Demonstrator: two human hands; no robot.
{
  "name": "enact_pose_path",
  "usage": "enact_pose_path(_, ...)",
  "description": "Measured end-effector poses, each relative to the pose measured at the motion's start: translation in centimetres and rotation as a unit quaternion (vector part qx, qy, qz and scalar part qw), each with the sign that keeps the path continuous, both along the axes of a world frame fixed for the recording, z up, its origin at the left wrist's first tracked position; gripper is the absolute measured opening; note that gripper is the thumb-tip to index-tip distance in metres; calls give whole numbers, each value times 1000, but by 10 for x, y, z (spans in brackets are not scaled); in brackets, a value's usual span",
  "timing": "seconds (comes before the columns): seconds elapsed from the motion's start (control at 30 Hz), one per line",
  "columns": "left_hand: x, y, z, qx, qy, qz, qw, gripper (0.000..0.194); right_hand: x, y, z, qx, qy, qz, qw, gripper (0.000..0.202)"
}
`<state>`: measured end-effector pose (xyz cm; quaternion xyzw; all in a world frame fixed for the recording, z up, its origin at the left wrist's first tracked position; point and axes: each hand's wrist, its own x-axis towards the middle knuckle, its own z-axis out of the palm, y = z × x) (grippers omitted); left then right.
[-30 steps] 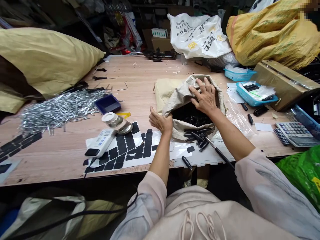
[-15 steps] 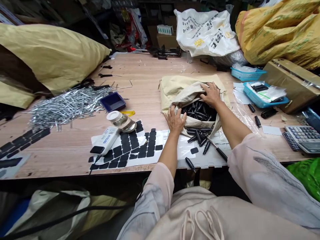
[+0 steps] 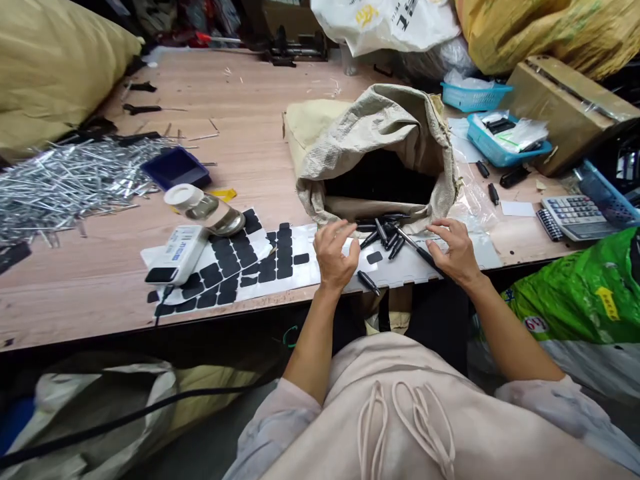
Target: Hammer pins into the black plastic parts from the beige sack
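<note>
A beige woven bag (image 3: 345, 143) lies on the table with its mouth raised toward me; its inside is dark. Several black handle-like pieces (image 3: 381, 230) lie in a small pile before the opening, together with a metal-shafted tool (image 3: 419, 249). To the left of the pile is my left hand (image 3: 336, 255), fingers apart and curved, near the bag's front edge. My right hand (image 3: 454, 250) is on the right, spread beside the bag's lower right corner and close to the tool's black handle. Nothing shows in either hand. One black piece (image 3: 369, 283) lies alone at the table's front edge.
Metal rods (image 3: 75, 180) are heaped at left beside a dark blue tray (image 3: 176, 168). A jar (image 3: 205, 208) and a white box (image 3: 181, 253) stand near black sticker sheets (image 3: 235, 257). Blue baskets (image 3: 505, 143), a cardboard box (image 3: 565, 113) and a calculator (image 3: 575, 215) are at right.
Both hands have let go of the bag's rim and come back toward me. The bag's mouth now stands higher and wider, and the black pieces inside no longer show. The view has shifted.
</note>
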<state>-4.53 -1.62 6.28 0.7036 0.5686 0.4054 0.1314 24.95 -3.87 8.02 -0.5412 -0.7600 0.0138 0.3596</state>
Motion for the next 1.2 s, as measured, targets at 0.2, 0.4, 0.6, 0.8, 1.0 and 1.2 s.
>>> enact_pose_path(0.2, -7, -39, -30, -52, 31, -198, 978, 25, -7, -26, -38, -81, -41, -45, 995, 35)
enact_pose_path(0.4, 5, -29, -39, -59, 62, -122, 989, 20, -10, -21, -46, -128, -53, -76, 987, 32)
enact_pose_path(0.6, 22, -9, -36, -76, 165, -28, 983, 33, -13, -20, -49, -148, -45, -93, 984, 32)
enact_pose_path(0.8, 12, 20, -21, -64, -3, 93, 994, 44, -13, -5, -35, -174, -69, -111, 976, 25)
enact_pose_path(1.0, -11, 54, 12, -65, -236, 170, 955, 30, 4, 3, -12, -222, -68, -139, 963, 24)
enact_pose_path(1.2, -3, 60, 17, -47, -195, 140, 970, 20, 37, -1, -2, -121, 1, -71, 990, 22)
